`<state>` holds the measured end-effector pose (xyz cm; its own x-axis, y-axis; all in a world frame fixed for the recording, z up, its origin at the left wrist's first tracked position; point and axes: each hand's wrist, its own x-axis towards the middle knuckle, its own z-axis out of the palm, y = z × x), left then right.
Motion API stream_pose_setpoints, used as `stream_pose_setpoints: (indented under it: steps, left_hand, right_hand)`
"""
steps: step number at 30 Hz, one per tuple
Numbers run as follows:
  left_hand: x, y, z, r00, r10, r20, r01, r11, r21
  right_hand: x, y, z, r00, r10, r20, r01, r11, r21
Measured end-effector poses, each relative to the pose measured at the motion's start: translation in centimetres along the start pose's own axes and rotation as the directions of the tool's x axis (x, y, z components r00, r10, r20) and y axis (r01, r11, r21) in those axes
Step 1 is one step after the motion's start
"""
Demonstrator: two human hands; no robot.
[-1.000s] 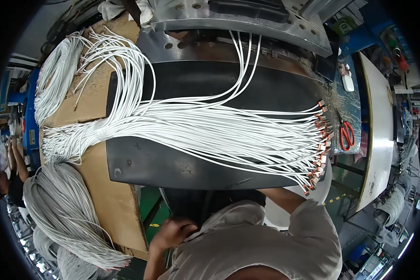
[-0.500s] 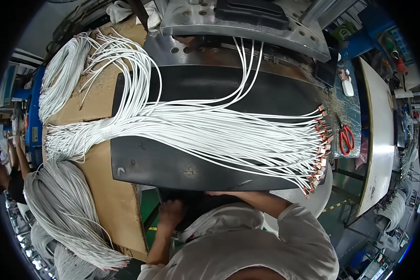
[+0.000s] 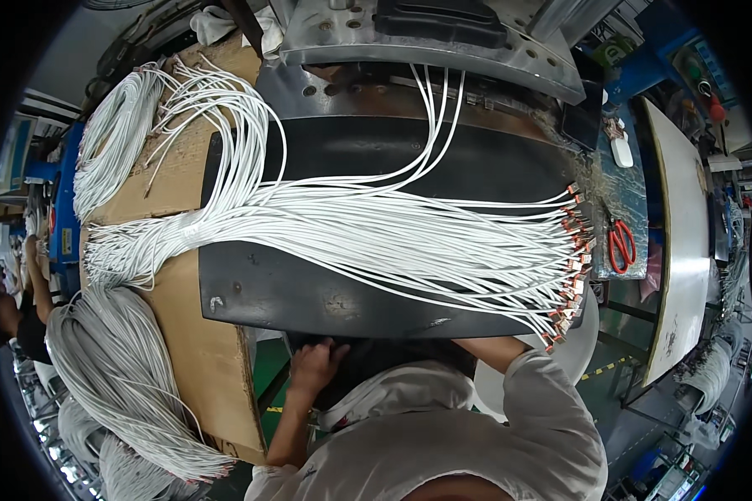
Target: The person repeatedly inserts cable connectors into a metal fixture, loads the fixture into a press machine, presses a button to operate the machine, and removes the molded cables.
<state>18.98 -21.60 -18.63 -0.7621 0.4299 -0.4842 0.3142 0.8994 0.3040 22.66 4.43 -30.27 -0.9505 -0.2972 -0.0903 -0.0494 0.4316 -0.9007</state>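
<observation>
A large fan of white cables [image 3: 409,238] lies across a black board [image 3: 334,301]. Its right ends carry small orange and white connectors [image 3: 570,280], and a band gathers it near the left. My left hand [image 3: 313,367] is just below the board's front edge, beside dark cloth over my lap; its fingers look loosely apart, with nothing visible in them. My right forearm [image 3: 495,349] passes under the same edge, and the board hides my right hand. A few cables run up from the fan beneath a metal machine plate [image 3: 434,50].
Cardboard [image 3: 213,342] covers the left side, with a coiled cable bundle [image 3: 119,134] at the back and another cable bundle [image 3: 129,376] in front. Red-handled scissors [image 3: 620,246] lie at right by a pale panel [image 3: 681,250]. Another person's arm [image 3: 38,275] shows far left.
My left hand has moved slightly up and right toward the board's edge. My right hand, partly visible along the edge before, has slipped out of sight under the board. The cables stay put.
</observation>
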Motion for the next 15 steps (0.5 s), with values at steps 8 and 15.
stream_pose_setpoints:
  steps: [8, 15]
  left_hand:
    - [-2.6, -0.1, 0.6, 0.849, -0.402, -0.343, 0.467, 0.875, 0.128]
    - [-1.7, 2.4, 0.5, 0.851, -0.493, -0.179, 0.482, 0.87, -0.103]
  right_hand:
    - [3.3, -0.1, 4.5, 0.998, -0.024, 0.064, 0.023, 1.0, 0.008]
    - [10.8, -0.9, 7.0, 0.987, -0.072, 0.147, 0.07, 0.997, 0.013]
